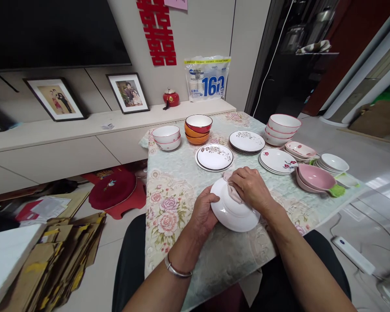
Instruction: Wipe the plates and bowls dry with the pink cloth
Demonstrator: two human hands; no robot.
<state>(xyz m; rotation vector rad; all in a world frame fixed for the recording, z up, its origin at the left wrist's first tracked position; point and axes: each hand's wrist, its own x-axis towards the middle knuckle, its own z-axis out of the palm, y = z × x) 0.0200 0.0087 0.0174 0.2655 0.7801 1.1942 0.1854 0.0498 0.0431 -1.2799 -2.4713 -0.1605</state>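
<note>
Holding white plate [233, 213], bag [208, 82] beyond reading "160"

We count one plate [234, 219] and one cloth [234, 194] in our fingers [243, 174], and three plate stacks [215, 157] beyond them. Farther past the fingers we see two white bowls [167, 138] at left, one red bowl [203, 129] over two orange bowls [196, 140], and three more white bowls [283, 123] at right. Two plain pink dishes [316, 176] lie right of our fingers, one jar [171, 99] well beyond.
</note>
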